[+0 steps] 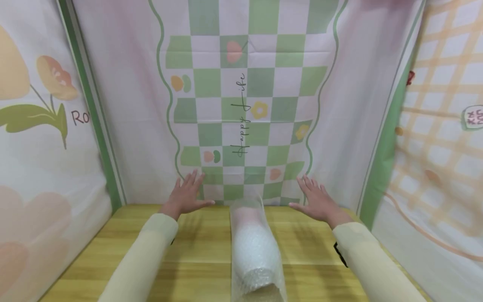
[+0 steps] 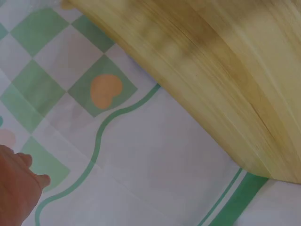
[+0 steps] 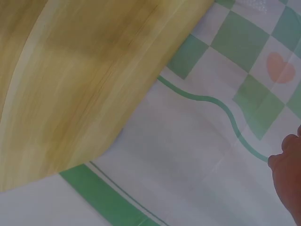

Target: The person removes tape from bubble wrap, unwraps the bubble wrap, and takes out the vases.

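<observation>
Between my two hands, a long roll of clear bubble wrap [image 1: 254, 247] lies on the wooden table, pointing away from me. Its near end shows a brownish opening, and its far end reaches the table's back edge. To the left of it my left hand [image 1: 185, 195] is held above the table with fingers spread, holding nothing. On the other side my right hand [image 1: 318, 199] is likewise raised with fingers spread and nothing in it. Each wrist view catches only part of a hand at its edge: the left hand [image 2: 18, 188] and the right hand [image 3: 289, 174].
The wooden table [image 1: 203, 268] ends at a hanging cloth [image 1: 260, 84] with green and white checks and the words "Happy Life". Printed cloth walls stand at the left [image 1: 41, 167] and right [image 1: 434, 167]. A black band [image 1: 340, 254] shows by the right sleeve.
</observation>
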`<state>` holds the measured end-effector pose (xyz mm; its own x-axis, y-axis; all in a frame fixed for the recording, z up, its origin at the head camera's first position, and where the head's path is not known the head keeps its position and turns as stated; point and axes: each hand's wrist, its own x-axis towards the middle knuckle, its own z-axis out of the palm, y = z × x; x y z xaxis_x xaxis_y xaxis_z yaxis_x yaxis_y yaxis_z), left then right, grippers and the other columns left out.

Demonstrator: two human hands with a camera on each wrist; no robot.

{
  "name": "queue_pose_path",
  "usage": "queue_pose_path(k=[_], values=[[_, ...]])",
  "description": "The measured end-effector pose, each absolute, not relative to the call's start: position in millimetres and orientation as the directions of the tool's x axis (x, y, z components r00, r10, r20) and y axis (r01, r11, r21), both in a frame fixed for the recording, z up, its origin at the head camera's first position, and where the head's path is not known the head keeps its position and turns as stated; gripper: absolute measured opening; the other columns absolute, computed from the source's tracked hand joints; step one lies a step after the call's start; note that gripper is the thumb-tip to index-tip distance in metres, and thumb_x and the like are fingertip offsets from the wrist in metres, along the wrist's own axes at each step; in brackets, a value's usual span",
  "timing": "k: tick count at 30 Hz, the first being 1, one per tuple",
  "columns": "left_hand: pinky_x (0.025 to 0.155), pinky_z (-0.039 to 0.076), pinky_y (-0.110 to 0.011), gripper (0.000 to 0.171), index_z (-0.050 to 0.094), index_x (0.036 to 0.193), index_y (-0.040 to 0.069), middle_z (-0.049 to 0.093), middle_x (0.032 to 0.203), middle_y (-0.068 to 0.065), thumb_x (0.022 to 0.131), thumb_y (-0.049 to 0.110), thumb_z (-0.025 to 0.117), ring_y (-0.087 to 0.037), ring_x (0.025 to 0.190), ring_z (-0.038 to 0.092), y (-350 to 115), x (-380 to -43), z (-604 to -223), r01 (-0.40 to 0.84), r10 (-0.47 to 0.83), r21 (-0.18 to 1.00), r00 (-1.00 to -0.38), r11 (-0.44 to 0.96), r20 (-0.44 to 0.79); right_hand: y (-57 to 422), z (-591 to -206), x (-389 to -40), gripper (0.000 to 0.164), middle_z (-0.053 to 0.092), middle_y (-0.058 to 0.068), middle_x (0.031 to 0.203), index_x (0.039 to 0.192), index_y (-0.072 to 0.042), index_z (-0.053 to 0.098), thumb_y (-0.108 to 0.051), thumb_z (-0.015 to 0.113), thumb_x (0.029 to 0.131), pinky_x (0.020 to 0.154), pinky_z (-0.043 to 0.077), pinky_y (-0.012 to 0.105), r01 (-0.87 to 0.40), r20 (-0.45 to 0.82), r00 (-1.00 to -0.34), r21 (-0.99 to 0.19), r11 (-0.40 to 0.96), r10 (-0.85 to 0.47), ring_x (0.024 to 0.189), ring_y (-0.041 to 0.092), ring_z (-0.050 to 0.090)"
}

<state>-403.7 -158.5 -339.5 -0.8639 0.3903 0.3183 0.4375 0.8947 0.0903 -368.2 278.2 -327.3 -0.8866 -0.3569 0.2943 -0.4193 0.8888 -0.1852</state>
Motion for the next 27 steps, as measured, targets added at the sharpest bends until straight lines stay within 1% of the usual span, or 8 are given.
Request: queue_pose_path(k=[2, 9, 16, 21, 25, 27], values=[[0.111, 0.003, -0.065, 0.106, 0.011, 0.157, 0.01, 0.004, 0.16, -0.02, 0.083, 0.075, 0.051, -0.04, 0.144, 0.01, -158, -402, -341, 0.44, 0.389, 0.106, -0.865, 0.892, 0.316, 279, -328, -367, 0.094, 0.004, 0.03, 0.156, 0.154, 0.002, 0.012, -0.052, 0.059, 0.092, 0.111, 0.001, 0.065, -0.422, 0.296, -0.885, -0.191, 0.886, -0.358, 0.14, 0.053, 0.004], [0.112, 0.005, -0.063, 0.105, 0.013, 0.156, 0.009, 0.007, 0.16, -0.021, 0.083, 0.074, 0.052, -0.04, 0.144, 0.014, -156, -398, -345, 0.44, 0.379, 0.146, -0.87, 0.886, 0.317, 278, -331, -362, 0.099, 0.003, 0.031, 0.156, 0.154, 0.001, 0.01, -0.06, 0.056, 0.091, 0.112, 0.002, 0.063, -0.427, 0.282, -0.89, -0.242, 0.871, -0.358, 0.141, 0.051, 0.002], [0.113, 0.004, -0.06, 0.107, 0.01, 0.157, 0.01, 0.003, 0.16, -0.019, 0.083, 0.078, 0.048, -0.038, 0.145, 0.009, -155, -395, -350, 0.432, 0.366, 0.212, -0.885, 0.877, 0.287, 275, -337, -356, 0.098, 0.006, 0.03, 0.156, 0.154, 0.0, 0.009, -0.061, 0.053, 0.092, 0.112, 0.004, 0.061, -0.434, 0.278, -0.888, -0.244, 0.867, -0.367, 0.141, 0.049, 0.004], [0.114, 0.002, -0.059, 0.106, 0.007, 0.157, 0.01, 0.0, 0.161, -0.016, 0.084, 0.075, 0.05, -0.036, 0.146, 0.007, -154, -389, -351, 0.442, 0.377, 0.236, -0.884, 0.865, 0.276, 275, -341, -352, 0.096, 0.008, 0.031, 0.156, 0.153, 0.004, 0.012, -0.058, 0.054, 0.093, 0.112, 0.007, 0.062, -0.443, 0.29, -0.882, -0.235, 0.865, -0.372, 0.141, 0.049, 0.007], [0.114, 0.003, -0.059, 0.105, 0.009, 0.157, 0.009, 0.002, 0.161, -0.017, 0.085, 0.072, 0.053, -0.037, 0.145, 0.009, -151, -385, -352, 0.455, 0.388, 0.242, -0.879, 0.857, 0.278, 275, -343, -347, 0.094, 0.008, 0.03, 0.156, 0.152, 0.006, 0.015, -0.055, 0.056, 0.093, 0.112, 0.008, 0.062, -0.444, 0.298, -0.882, -0.257, 0.859, -0.366, 0.141, 0.049, 0.009], [0.114, 0.004, -0.06, 0.105, 0.011, 0.156, 0.007, 0.005, 0.16, -0.019, 0.084, 0.072, 0.054, -0.039, 0.145, 0.01, -149, -383, -355, 0.464, 0.397, 0.225, -0.872, 0.857, 0.286, 275, -345, -344, 0.095, 0.008, 0.029, 0.156, 0.152, 0.006, 0.014, -0.056, 0.055, 0.093, 0.112, 0.009, 0.062, -0.443, 0.298, -0.882, -0.266, 0.856, -0.364, 0.141, 0.048, 0.009]])
